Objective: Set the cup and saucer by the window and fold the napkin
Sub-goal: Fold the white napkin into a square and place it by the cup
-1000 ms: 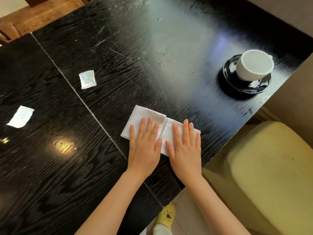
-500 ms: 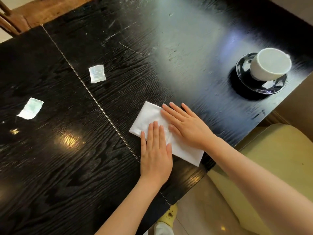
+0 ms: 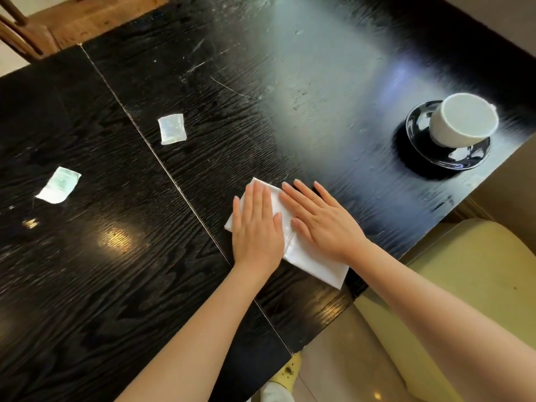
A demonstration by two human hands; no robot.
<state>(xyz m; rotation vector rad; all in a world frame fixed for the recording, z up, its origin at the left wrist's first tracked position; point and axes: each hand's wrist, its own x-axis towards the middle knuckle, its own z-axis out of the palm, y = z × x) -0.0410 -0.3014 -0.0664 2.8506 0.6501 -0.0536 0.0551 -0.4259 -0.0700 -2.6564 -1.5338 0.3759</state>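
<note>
Evidently the folding is under way: both palms lie flat on the white, rectangular cloth napkin (image 3: pixel 314 264), which rests on the black wood-grain table (image 3: pixel 116 285) near its right edge. The left hand (image 3: pixel 256 227) is laid flat with its fingers pressed together, pinning the napkin's left half. The right hand (image 3: pixel 322 220) comes in at an angle with fingers slightly spread, its fingertips reaching past the napkin's far edge onto the bare wood. Held this way, the two hands seem to be flattening a crease and keeping the cloth from sliding on the glossy surface; neither pinches anything.

Well apart, towards the far right corner, the white round ceramic cup (image 3: pixel 461 120) sits on the glossy black round saucer (image 3: pixel 446 158). A broad pale glare falls across that part of the table, so it probably lies on the window side and this half of the task looks settled. The cup's inside reads only as a pale flat disc; whether it holds anything cannot be told.

Two small pale paper packets (image 3: pixel 171 129) (image 3: pixel 58 185) lie on the left part of the table, away from both hands.
</note>
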